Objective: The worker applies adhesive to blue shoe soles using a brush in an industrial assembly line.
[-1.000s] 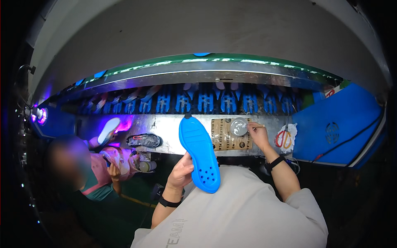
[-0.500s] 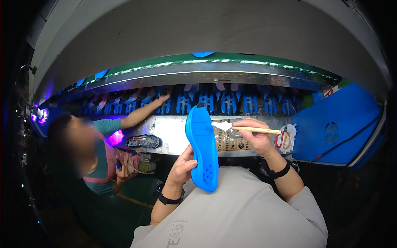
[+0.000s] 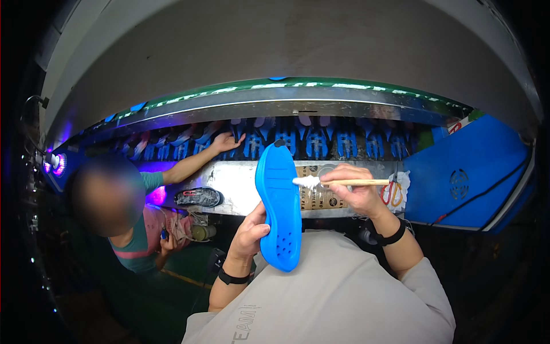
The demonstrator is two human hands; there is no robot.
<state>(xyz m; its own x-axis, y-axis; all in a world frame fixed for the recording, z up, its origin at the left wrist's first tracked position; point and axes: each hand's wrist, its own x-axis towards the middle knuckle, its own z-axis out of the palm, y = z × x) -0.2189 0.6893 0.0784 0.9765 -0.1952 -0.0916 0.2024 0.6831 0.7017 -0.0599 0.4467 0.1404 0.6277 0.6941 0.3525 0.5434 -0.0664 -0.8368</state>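
Observation:
My left hand (image 3: 250, 232) is closed around the left edge of a blue shoe sole (image 3: 279, 195), near its lower half. The sole stands lengthwise in front of me, its inner face toward me, with a cluster of small holes at the near end and a dark patch at the far tip. In my right hand (image 3: 358, 189) is a brush (image 3: 354, 182) with a pale wooden handle and a white tip. That tip meets the sole's right edge in its upper half.
Behind the sole runs a metal ledge (image 3: 243, 172) with printed brown paper (image 3: 321, 198). Orange-handled scissors (image 3: 392, 194) lie at its right, a dark shoe upper (image 3: 198, 197) at its left. Blue clamps (image 3: 316, 143) line the back. A co-worker's hand (image 3: 229, 141) reaches toward them.
The brush tip has slid slightly nearer to me along the sole's right edge. The sole has shifted a little down and left. The co-worker's hand has moved right and opened.

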